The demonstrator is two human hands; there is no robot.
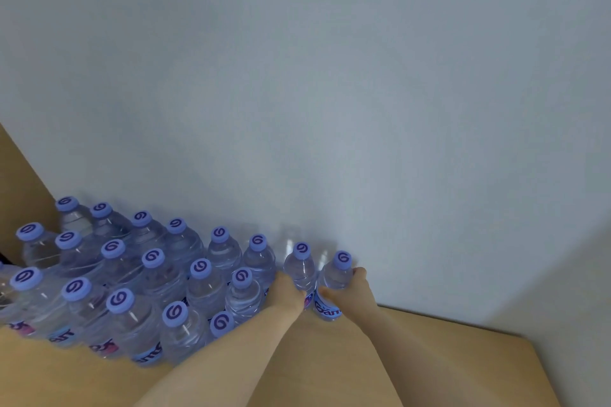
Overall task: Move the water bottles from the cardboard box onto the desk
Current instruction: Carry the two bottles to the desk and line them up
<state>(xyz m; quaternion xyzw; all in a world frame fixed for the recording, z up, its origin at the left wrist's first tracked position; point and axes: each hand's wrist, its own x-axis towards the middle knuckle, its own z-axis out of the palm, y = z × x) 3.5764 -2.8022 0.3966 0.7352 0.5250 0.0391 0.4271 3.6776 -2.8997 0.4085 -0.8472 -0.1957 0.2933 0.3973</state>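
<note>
Bottles: about twenty-two capped water bottles stand upright in rows on the wooden desk against a pale wall.
Left hand: fingers wrapped round one bottle at the row's right end.
Right hand: grips the last bottle, just beside it.
Hands: two, each holding one bottle.

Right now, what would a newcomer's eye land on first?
The crowd of bottles with purple caps, standing in rows along the wall on the desk. At the row's right end, the left hand and right hand each grip one bottle.
</note>
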